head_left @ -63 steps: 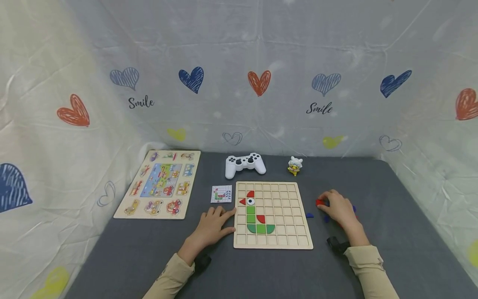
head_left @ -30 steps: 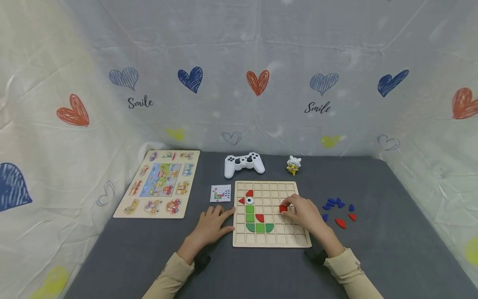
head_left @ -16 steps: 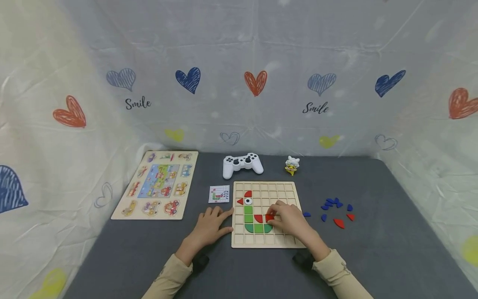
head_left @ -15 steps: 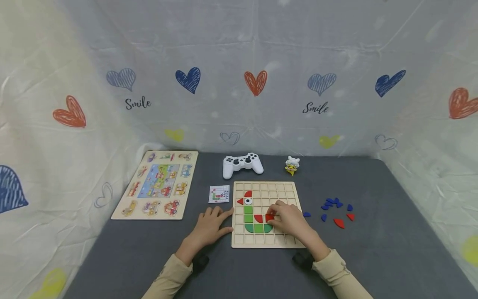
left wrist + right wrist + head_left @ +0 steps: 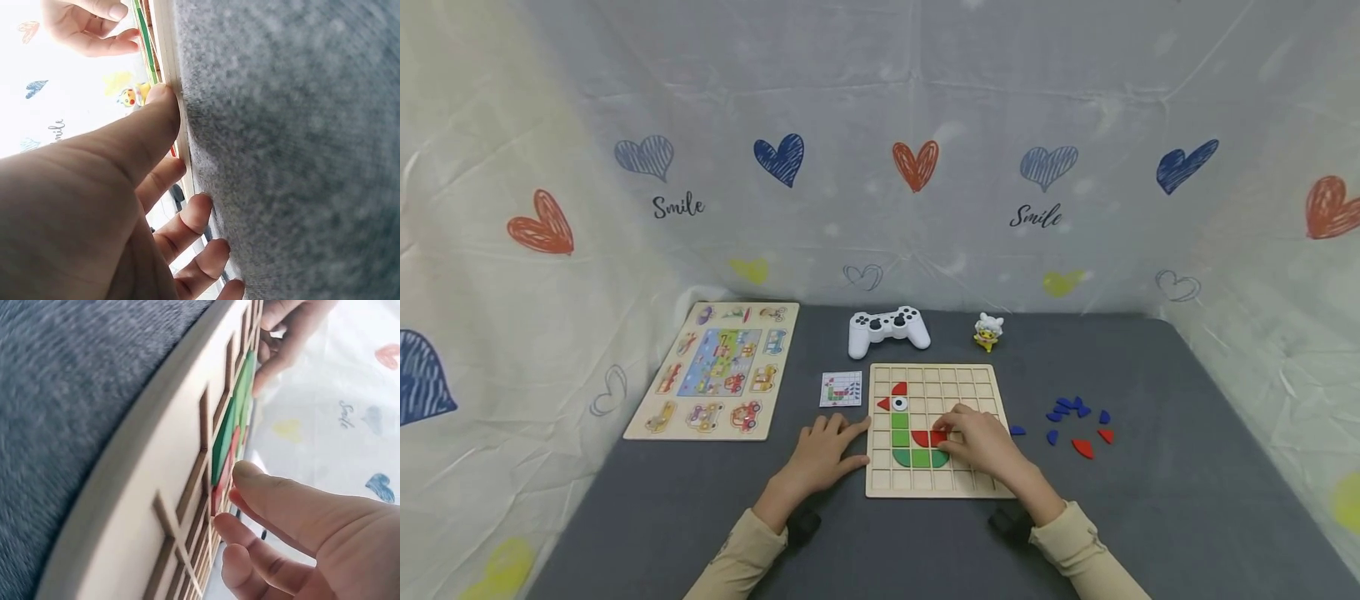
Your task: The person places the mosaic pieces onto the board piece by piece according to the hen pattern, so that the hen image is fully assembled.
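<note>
A wooden grid board [image 5: 943, 492] lies on the dark cloth, with red, green and eye tiles set in its left columns. My right hand [image 5: 981, 440] is over the board's middle, thumb and fingertips pinching a red tile [image 5: 936, 437] right at a cell. That tile sits beside a red quarter-circle tile [image 5: 919, 437] and above a green curved tile [image 5: 940, 458]; fingers partly cover it. In the right wrist view the red tile [image 5: 219, 490] lies low in the grid between thumb and fingers. My left hand [image 5: 820, 457] rests with spread fingers against the board's left edge [image 5: 169, 50].
Several blue pieces [image 5: 1052, 437] and two red pieces [image 5: 1082, 448] lie right of the board. A pattern card [image 5: 841, 389] lies at its upper left. Behind are a white game controller [image 5: 889, 330] and a small figurine [image 5: 988, 332]. A vehicle puzzle board [image 5: 715, 371] lies far left.
My right hand has carried the red tile from the pile at right across the board, then lowered it into line beside the other red tile. My left hand stays at the board's edge.
</note>
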{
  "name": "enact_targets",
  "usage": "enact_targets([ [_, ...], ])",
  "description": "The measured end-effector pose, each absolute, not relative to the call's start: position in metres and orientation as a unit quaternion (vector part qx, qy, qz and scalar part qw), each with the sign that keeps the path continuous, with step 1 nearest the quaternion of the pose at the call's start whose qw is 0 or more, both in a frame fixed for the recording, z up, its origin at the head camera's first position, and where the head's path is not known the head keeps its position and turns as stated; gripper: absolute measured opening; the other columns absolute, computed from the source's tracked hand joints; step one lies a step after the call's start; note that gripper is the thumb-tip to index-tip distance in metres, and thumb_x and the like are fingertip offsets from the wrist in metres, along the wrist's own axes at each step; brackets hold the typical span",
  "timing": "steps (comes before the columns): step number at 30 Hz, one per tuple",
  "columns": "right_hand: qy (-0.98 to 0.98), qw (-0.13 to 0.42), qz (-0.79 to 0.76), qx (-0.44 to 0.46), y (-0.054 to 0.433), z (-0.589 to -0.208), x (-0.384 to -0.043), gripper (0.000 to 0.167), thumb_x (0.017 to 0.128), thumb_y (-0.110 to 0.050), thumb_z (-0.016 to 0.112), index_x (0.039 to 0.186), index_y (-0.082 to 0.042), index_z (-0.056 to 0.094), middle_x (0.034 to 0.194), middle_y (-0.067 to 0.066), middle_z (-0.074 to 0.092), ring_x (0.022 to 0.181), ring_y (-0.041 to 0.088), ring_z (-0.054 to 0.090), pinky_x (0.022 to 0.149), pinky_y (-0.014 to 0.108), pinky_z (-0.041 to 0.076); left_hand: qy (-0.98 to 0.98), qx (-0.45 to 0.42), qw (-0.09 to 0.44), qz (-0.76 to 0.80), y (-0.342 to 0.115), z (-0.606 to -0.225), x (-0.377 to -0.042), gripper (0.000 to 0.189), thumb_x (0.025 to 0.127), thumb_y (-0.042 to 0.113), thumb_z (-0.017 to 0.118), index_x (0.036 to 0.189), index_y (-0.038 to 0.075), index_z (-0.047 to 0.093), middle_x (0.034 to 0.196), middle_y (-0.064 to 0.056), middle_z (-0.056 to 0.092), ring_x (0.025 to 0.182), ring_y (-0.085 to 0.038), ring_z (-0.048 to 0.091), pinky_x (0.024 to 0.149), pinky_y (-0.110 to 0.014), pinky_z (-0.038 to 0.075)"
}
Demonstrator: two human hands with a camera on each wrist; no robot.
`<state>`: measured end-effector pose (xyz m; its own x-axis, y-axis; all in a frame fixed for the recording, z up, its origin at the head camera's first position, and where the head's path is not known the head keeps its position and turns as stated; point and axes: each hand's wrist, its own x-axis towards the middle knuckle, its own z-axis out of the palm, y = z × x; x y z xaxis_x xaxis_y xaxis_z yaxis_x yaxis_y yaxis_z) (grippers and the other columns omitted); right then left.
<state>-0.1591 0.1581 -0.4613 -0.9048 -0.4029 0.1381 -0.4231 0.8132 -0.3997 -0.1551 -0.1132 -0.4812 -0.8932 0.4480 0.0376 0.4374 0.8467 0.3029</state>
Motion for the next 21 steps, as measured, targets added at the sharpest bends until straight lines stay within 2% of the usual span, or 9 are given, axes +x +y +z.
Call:
enact_targets([
  [4, -0.95, 0.018, 0.226, 0.216, 0.164, -0.457, -0.158, 0.021, 0.079, -0.019, 0.073, 0.099, -0.015, 0.07, 0.09, -0.003, 0.061, 0.07, 0.009, 0.055, 0.069, 0.033, 0.041, 0.961, 0.234, 0.017, 0.149, -0.113, -0.481, -0.155, 0.059, 0.086, 0.045, 0.06, 0.138, 0.019, 0.047, 0.1, -0.006, 0.045, 0.083, -0.021, 0.035, 0.07, -0.041, 0.03],
  [11, -0.952, 0.039, 0.222, 0.208, 0.186, -0.455, -0.159, 0.022, 0.08, -0.015, 0.072, 0.102, -0.014, 0.07, 0.096, 0.0, 0.062, 0.071, 0.01, 0.056, 0.068, 0.034, 0.043, 0.961, 0.234, 0.018, 0.147, -0.114, -0.478, -0.154, 0.059, 0.086, 0.044, 0.061, 0.137, 0.018, 0.048, 0.099, -0.006, 0.045, 0.083, -0.02, 0.034, 0.07, -0.041, 0.029],
  [16, -0.956, 0.039, 0.227, 0.182, 0.208, -0.455, -0.157, 0.024, 0.079, -0.014, 0.073, 0.103, -0.012, 0.07, 0.099, 0.003, 0.06, 0.062, 0.007, 0.045, 0.06, 0.03, 0.038, 0.961, 0.24, 0.014, 0.139, -0.113, -0.479, -0.154, 0.058, 0.086, 0.044, 0.06, 0.137, 0.019, 0.048, 0.1, -0.006, 0.045, 0.083, -0.019, 0.035, 0.07, -0.04, 0.03],
  [21, -0.96, 0.04, 0.226, 0.158, 0.23, -0.457, -0.152, 0.027, 0.079, -0.014, 0.073, 0.105, -0.012, 0.069, 0.098, 0.005, 0.059, 0.058, 0.006, 0.041, 0.052, 0.024, 0.034, 0.961, 0.237, 0.018, 0.138, -0.114, -0.479, -0.154, 0.059, 0.086, 0.045, 0.06, 0.137, 0.019, 0.048, 0.102, -0.006, 0.046, 0.085, -0.02, 0.035, 0.071, -0.041, 0.03],
])
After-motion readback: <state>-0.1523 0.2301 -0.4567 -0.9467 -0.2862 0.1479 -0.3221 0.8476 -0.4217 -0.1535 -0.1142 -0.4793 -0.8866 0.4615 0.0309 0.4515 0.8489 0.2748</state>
